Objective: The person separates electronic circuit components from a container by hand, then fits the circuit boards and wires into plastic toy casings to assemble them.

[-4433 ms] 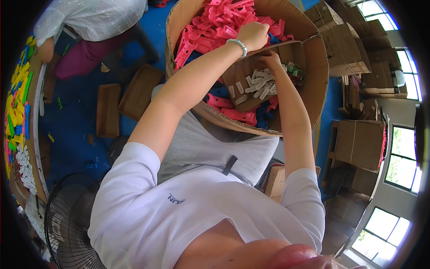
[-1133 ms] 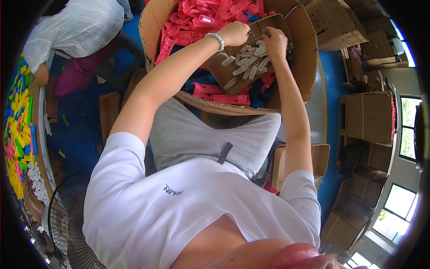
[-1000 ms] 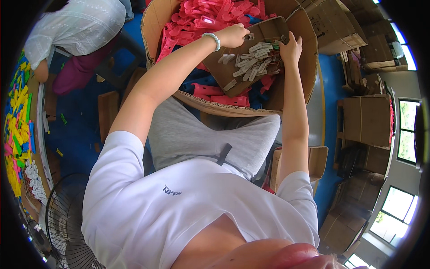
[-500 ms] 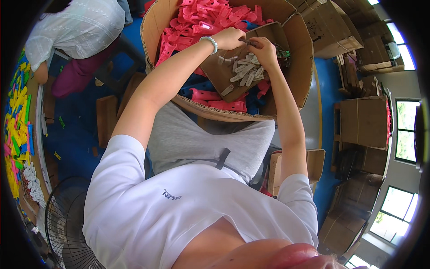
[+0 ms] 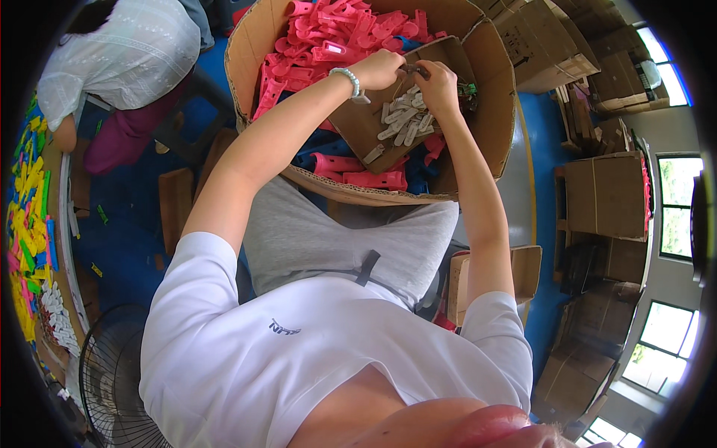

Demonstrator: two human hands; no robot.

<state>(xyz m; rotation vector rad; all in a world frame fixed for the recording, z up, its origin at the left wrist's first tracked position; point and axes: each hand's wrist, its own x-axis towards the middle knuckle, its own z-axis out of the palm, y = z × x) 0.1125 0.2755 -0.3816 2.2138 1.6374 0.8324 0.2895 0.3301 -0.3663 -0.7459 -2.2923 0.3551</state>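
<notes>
My left hand (image 5: 379, 69), with a beaded bracelet at the wrist, pinches at one end of a small dark piece (image 5: 411, 68). My right hand (image 5: 438, 84) closes on its other end, so the hands nearly meet. The fingers hide most of the piece and its kind does not show. Below them, a shallow cardboard tray (image 5: 357, 118) holds several flat white plastic strips (image 5: 407, 123). Small green and metallic bits (image 5: 467, 91) lie by my right wrist. The tray rests inside a big cardboard box (image 5: 489, 112), on pink plastic clip-like parts (image 5: 336, 37).
Blue parts (image 5: 328, 145) lie among pink ones near the box's front wall. On the left, a seated person (image 5: 123, 56) is beside a table heaped with coloured plastic parts (image 5: 30, 194). A black fan (image 5: 112, 366) stands lower left; stacked cartons (image 5: 601, 194) line the right.
Both hands stay together over the tray and have shifted slightly, with the fingers regripping a little. A small white piece now shows below my left wrist. The whole view has moved slightly.
</notes>
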